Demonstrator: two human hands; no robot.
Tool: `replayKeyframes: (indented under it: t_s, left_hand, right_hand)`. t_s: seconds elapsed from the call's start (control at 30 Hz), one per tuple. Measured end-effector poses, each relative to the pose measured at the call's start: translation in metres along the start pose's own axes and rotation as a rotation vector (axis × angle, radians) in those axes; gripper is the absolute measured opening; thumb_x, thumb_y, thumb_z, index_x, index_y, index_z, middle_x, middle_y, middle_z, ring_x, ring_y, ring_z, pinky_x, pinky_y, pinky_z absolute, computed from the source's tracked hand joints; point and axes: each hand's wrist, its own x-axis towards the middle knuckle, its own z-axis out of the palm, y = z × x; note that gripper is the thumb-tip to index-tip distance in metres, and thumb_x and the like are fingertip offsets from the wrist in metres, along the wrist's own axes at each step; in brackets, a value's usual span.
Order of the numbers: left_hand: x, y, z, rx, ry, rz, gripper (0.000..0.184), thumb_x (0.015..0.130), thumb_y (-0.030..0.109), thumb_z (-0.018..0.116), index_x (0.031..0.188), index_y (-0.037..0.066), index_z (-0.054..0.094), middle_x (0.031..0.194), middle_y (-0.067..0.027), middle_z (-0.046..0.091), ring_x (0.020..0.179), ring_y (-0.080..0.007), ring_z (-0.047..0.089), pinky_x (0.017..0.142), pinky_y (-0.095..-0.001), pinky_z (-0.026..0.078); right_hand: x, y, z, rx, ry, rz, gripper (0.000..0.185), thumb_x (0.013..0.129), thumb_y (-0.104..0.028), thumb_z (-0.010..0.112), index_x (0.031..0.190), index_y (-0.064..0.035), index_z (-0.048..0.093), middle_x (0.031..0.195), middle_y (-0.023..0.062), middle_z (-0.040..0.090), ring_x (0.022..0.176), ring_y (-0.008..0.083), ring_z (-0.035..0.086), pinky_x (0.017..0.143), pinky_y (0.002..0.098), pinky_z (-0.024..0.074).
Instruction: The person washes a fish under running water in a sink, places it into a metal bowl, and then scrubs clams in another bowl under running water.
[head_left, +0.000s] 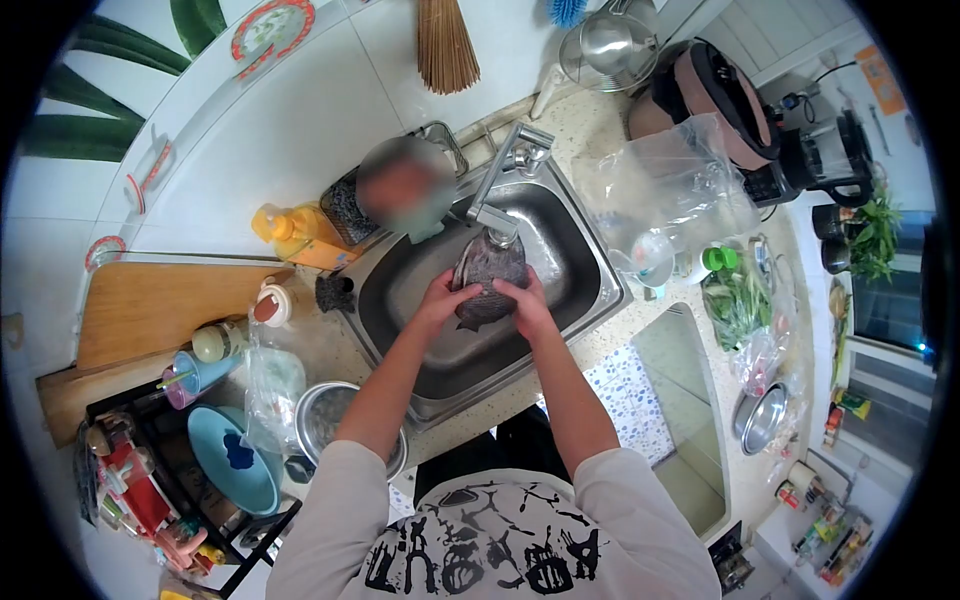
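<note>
Fish (pixel 492 272) between both hands (pixel 441 300) under faucet (pixel 491 190), over metal sink (pixel 560 262)

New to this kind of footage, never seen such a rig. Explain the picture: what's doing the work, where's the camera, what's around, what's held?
There is no machine here, just a person with bare hands. The one picture comes from a camera worn on the person's head, looking forward and down, so you see their own arms and shirt.

The left-hand grip and right-hand grip hold a dark fish between them, over the sink and by the faucet spout. I can't tell whether water is running.

On the counter, an orange-yellow pump bottle stands left of the sink; to its right are leafy greens and a steel bowl. One patch behind the sink is blurred out.
</note>
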Motion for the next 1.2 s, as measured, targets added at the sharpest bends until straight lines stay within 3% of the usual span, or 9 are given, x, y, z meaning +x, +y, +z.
replayKeyframes:
  t_s: [0.27,0.47,0.57,0.77,0.87,0.97,1.07,1.17,1.2]
  left_hand:
    - [-0.008,0.005,-0.009,0.012,-0.045,-0.015,0.047,0.084,0.010,0.078,0.127,0.005,0.060,0.117,-0.0033,0.068,0.107,-0.0136,0.062,0.095,-0.0318,0.049]
    - [-0.003,-0.006,-0.022,0.013,-0.031,-0.020,0.052,0.086,0.012,0.078,0.132,0.005,0.057,0.121,-0.0037,0.066,0.110,-0.0142,0.061,0.096,-0.0314,0.048]
    - [0.010,-0.033,-0.023,0.210,0.202,0.098,0.062,0.089,0.017,0.075,0.143,0.005,0.047,0.132,-0.0062,0.059,0.118,-0.0162,0.056,0.102,-0.0314,0.043]
    - [0.001,-0.011,0.019,0.005,0.130,0.003,0.073,0.094,0.034,0.069,0.151,0.006,0.033,0.141,-0.0111,0.049,0.130,-0.0192,0.045,0.111,-0.0353,0.033]
    - [-0.002,0.000,0.028,0.019,0.136,0.020,0.081,0.089,0.047,0.072,0.146,0.001,0.037,0.138,-0.0150,0.051,0.129,-0.0231,0.048,0.109,-0.0358,0.038]
    - [0.001,0.005,0.032,0.118,0.137,0.034,0.072,0.090,0.041,0.071,0.141,0.001,0.041,0.135,-0.0138,0.053,0.120,-0.0228,0.054,0.103,-0.0368,0.044]
    - [0.006,0.014,0.030,-0.106,0.046,0.033,0.057,0.089,0.040,0.068,0.129,0.002,0.052,0.121,-0.0127,0.062,0.104,-0.0236,0.063,0.094,-0.0398,0.050]
    - [0.024,-0.006,0.003,-0.483,-0.092,-0.233,0.051,0.088,0.040,0.063,0.124,0.005,0.058,0.111,-0.0117,0.067,0.096,-0.0261,0.067,0.091,-0.0427,0.053]
    - [0.023,-0.003,0.007,-0.512,-0.025,-0.239,0.052,0.086,0.044,0.060,0.117,0.004,0.062,0.104,-0.0142,0.070,0.093,-0.0300,0.068,0.092,-0.0437,0.053]
  right_hand:
    - [-0.003,0.006,-0.002,-0.168,-0.008,-0.065,0.072,0.068,-0.002,0.086,0.129,-0.0017,0.048,0.119,0.0100,0.063,0.112,0.0210,0.060,0.099,0.0363,0.0460]
    - [-0.003,0.012,0.008,-0.314,0.028,-0.098,0.063,0.068,-0.007,0.088,0.122,-0.0002,0.056,0.111,0.0096,0.066,0.101,0.0194,0.064,0.089,0.0339,0.0516]
    - [0.002,0.023,0.009,-0.426,0.115,-0.194,0.064,0.067,-0.009,0.089,0.121,0.0010,0.056,0.109,0.0106,0.067,0.098,0.0197,0.065,0.086,0.0344,0.0525]
    - [-0.002,0.039,0.018,-0.747,0.302,-0.294,0.065,0.067,-0.014,0.088,0.120,0.0045,0.056,0.106,0.0137,0.068,0.096,0.0203,0.066,0.083,0.0348,0.0532]
    - [-0.014,0.041,0.030,-0.833,0.375,-0.359,0.067,0.067,-0.016,0.088,0.122,0.0049,0.055,0.106,0.0160,0.067,0.096,0.0232,0.067,0.084,0.0348,0.0534]
    - [-0.014,0.070,0.017,-0.757,0.312,-0.482,0.071,0.067,-0.019,0.085,0.127,0.0029,0.054,0.113,0.0188,0.064,0.104,0.0332,0.064,0.091,0.0400,0.0509]
    - [-0.037,0.048,0.035,-0.829,0.219,-0.595,0.063,0.069,-0.014,0.079,0.126,0.0001,0.056,0.120,0.0195,0.060,0.112,0.0351,0.059,0.096,0.0407,0.0481]
    - [-0.043,0.035,0.035,-0.807,0.110,-0.566,0.054,0.071,-0.009,0.073,0.122,-0.0022,0.061,0.124,0.0184,0.058,0.117,0.0351,0.056,0.101,0.0410,0.0455]
    - [-0.045,0.033,0.032,-0.823,0.088,-0.588,0.051,0.071,-0.009,0.072,0.121,-0.0028,0.062,0.124,0.0176,0.059,0.117,0.0349,0.056,0.101,0.0411,0.0455]
